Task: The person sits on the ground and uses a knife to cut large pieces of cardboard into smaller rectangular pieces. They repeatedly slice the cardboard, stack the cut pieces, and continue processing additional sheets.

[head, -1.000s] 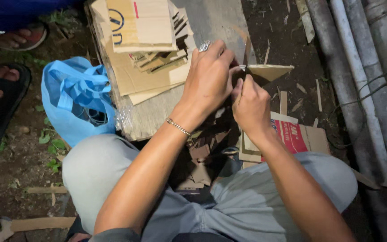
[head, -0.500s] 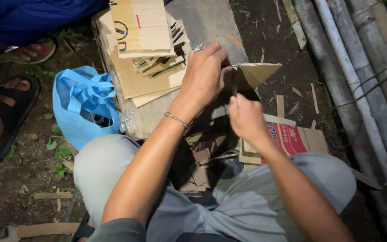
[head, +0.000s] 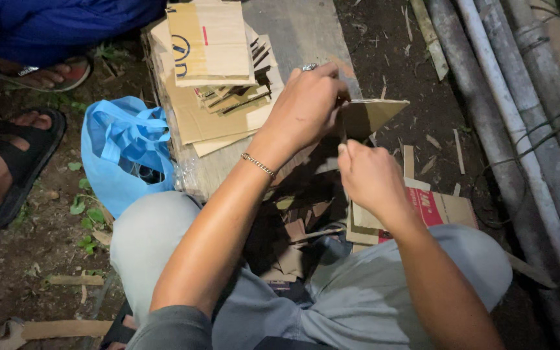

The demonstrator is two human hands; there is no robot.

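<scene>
My left hand (head: 306, 107), with a ring and a thin bracelet, pinches the left edge of a flat, pointed piece of brown cardboard (head: 376, 113) and holds it up above the ground. Just below it, my right hand (head: 371, 178) is closed with thumb and fingers pinched on something thin and dark that runs up to the cardboard's lower edge. It looks like a small blade, but most of it is hidden in the fingers. Both hands work over my bent knees.
A stack of cut cardboard sheets (head: 212, 58) lies ahead on a wrapped slab. A blue plastic bag (head: 121, 155) sits at left. Another person's sandalled foot (head: 14, 162) is at far left. Grey poles (head: 520, 97) run along the right. Cardboard scraps (head: 299, 233) and a red-printed carton (head: 435, 207) lie below.
My right hand has come down and toward me, away from the left hand, along the cardboard's edge. The left hand kept hold of the piece, which now shows more fully.
</scene>
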